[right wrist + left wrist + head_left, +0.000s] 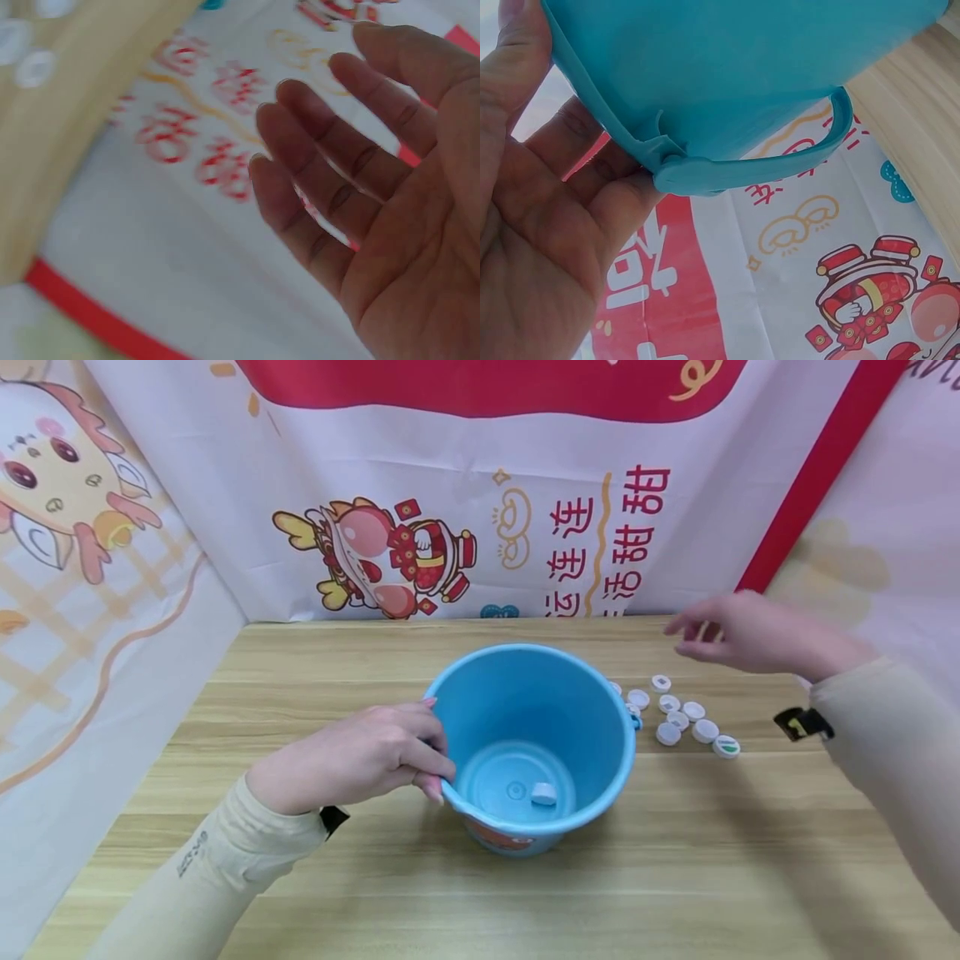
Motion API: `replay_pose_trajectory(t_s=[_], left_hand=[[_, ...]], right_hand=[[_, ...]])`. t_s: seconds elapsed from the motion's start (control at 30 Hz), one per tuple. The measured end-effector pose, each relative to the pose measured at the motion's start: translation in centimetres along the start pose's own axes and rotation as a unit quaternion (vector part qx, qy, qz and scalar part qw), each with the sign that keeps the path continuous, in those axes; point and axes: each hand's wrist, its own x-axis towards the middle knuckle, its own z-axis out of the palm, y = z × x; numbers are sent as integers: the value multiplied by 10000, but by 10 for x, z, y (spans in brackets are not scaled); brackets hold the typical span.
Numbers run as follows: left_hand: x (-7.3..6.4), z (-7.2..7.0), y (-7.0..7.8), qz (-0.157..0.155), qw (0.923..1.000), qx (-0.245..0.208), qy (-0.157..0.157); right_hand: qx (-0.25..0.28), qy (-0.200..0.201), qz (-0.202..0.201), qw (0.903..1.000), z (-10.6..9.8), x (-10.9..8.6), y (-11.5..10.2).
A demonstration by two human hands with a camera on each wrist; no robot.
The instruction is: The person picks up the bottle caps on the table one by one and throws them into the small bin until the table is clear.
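Observation:
A blue plastic bucket [525,693] stands on the wooden table, with one white bottle cap [543,793] lying on its inner floor. My left hand [375,747] grips the bucket's rim on the left side, thumb and fingers on either side of the wall. In the left wrist view the bucket's handle [757,169] hangs from its hinge beside the fingers. My right hand [738,631] is raised over the back right of the table, fingers loosely bent and holding nothing. Below it, to the right of the bucket, lie several white bottle caps [677,720].
The wooden table [322,668] meets a printed cloth backdrop [420,452] along its far edge. More of the cloth [45,635] hangs at the left side. One cap [726,746] in the scattered group has a green mark.

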Motion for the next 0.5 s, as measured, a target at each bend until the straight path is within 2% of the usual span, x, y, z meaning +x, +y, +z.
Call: replay_pose_trajectory(t_s=[0.1, 0.27, 0.5], left_hand=[[0, -1, 0, -11, 10000, -22, 18], [0, -1, 0, -17, 9999, -100, 40], [-3, 0, -3, -290, 9979, -575, 28]], right_hand=[[-13, -107, 248, 9996, 25, -12, 26], [121, -298, 225, 9992, 67, -31, 69], [314, -515, 531, 9968, 104, -54, 104]])
